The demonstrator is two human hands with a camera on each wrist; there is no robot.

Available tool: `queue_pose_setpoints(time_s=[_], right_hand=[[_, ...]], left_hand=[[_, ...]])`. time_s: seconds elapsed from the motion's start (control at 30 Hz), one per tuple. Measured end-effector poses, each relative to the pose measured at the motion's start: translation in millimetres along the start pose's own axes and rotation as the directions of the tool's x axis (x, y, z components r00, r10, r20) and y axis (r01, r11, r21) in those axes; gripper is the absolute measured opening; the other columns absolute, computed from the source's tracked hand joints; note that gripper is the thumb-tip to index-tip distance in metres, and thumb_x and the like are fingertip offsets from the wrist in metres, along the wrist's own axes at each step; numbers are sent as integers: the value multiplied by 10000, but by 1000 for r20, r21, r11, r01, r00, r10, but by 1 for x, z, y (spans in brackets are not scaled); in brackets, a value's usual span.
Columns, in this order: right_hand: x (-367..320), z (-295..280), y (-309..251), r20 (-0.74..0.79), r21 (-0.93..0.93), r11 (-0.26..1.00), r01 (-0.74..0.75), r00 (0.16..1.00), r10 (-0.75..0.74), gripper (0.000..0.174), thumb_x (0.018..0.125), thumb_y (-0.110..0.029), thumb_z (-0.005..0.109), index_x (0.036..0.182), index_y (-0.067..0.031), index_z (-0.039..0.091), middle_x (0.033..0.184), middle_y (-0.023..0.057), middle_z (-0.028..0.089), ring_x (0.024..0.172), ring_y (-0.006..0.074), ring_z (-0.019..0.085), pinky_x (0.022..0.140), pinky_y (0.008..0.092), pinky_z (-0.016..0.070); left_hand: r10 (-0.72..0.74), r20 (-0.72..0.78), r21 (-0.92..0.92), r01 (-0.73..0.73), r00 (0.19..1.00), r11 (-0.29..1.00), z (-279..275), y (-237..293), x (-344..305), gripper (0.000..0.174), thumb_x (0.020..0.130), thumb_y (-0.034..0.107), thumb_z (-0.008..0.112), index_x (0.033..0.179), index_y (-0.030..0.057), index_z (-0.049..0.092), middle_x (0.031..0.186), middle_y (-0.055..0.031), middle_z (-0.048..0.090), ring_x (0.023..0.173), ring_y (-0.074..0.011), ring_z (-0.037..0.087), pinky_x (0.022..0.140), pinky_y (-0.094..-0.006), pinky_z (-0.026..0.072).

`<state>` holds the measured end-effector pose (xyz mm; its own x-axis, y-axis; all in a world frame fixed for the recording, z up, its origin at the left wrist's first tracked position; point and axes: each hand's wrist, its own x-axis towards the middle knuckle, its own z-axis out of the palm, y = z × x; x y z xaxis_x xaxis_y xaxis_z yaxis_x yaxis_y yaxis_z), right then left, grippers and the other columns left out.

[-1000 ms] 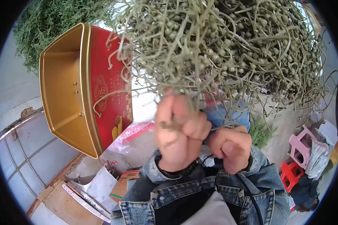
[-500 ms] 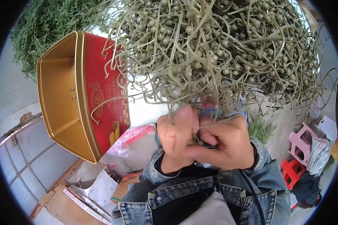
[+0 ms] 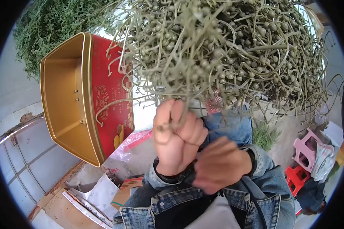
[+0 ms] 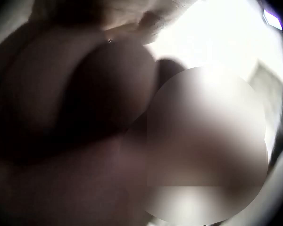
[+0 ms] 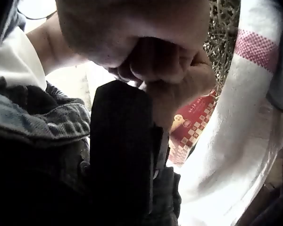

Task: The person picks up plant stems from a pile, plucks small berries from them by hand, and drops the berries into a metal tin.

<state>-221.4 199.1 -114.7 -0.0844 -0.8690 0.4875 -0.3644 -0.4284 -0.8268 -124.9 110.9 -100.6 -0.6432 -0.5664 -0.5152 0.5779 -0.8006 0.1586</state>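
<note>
My left hand (image 3: 176, 139) grips a bunch of thin green stems (image 3: 187, 57) with small round heads. The bunch fans out blurred above the fist, and a stem end pokes out between the fingers. Lower and to the right, close to the jacket front, my right hand (image 3: 221, 164) is motion-blurred; I cannot tell whether it holds anything. In the right wrist view the right hand (image 5: 137, 28) is close to the camera, next to the left fist. Skin fills much of the dark left wrist view. Beyond the hands rises a big heap of similar stems (image 3: 263, 61).
A red container (image 3: 107, 95) with a gold inside lies tipped at the left, feathery green plants (image 3: 46, 34) behind it. A white sack (image 5: 221, 127) with a red checked band hangs near the right wrist. Pink (image 3: 307, 149) and red stools (image 3: 296, 177) stand at right.
The right hand came up against the left at the stems, then drew back down toward the jacket. The left hand keeps its grip and has risen slightly since the middle frame.
</note>
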Motion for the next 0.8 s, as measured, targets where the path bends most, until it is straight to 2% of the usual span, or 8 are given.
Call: queue_pose_setpoints(time_s=[0.1,0.3,0.4,0.5,0.57,0.67,0.7,0.8], right_hand=[[-5,4,-1,100,253,965,75,990,-103,197,759,-100,704,642,-32,562,582,52,531,459,199,520,437,299,392],[1,-27,-5,21,515,775,-367,909,416,212,758,-102,694,654,-5,538,541,42,467,448,187,490,428,312,363],[15,-27,-9,58,450,759,-471,863,501,208,779,-106,683,671,5,543,537,54,469,449,203,491,433,329,365],[23,-21,-9,128,256,832,-492,870,476,199,807,-112,671,696,12,563,540,72,489,450,228,493,441,350,370],[20,-16,-2,98,155,923,-351,936,339,178,823,-108,664,717,12,586,556,84,517,453,252,497,450,355,384],[15,-12,4,84,111,957,-267,962,259,172,843,-114,651,736,12,605,568,95,539,458,269,504,459,356,398],[12,-11,5,77,125,958,-257,965,249,176,856,-121,642,745,12,612,572,100,546,461,276,508,463,354,406],[12,-11,3,94,133,958,-255,965,244,203,881,-134,612,742,12,613,573,105,549,467,282,517,470,351,418]], left_hand=[[45,-13,152,-43,999,987,2,-5,-7,400,987,239,412,613,103,365,507,30,279,439,-106,272,451,-271,219],[314,63,602,-287,947,745,3,-8,-6,396,977,197,432,596,91,401,498,28,314,414,-125,259,438,-281,198],[488,166,824,-393,857,408,-1,-7,-5,416,964,171,468,567,54,424,491,0,365,416,-133,294,443,-287,205],[481,161,909,-320,862,268,-11,-8,-12,433,960,168,478,555,26,421,493,-19,387,424,-127,318,443,-292,215],[476,165,939,-286,864,193,-15,-5,-12,442,958,166,483,549,13,419,494,-28,398,428,-125,330,442,-294,220],[385,613,789,-507,690,-347,-9,3,-5,446,964,183,476,565,-6,415,485,-38,384,412,-134,328,435,-298,232],[387,612,790,-506,690,-347,-8,3,-6,446,964,183,476,565,-6,415,485,-38,384,412,-134,328,435,-298,232],[404,216,845,-377,889,379,-5,0,-8,453,971,218,465,563,25,423,460,-26,353,371,-152,280,411,-305,225]])
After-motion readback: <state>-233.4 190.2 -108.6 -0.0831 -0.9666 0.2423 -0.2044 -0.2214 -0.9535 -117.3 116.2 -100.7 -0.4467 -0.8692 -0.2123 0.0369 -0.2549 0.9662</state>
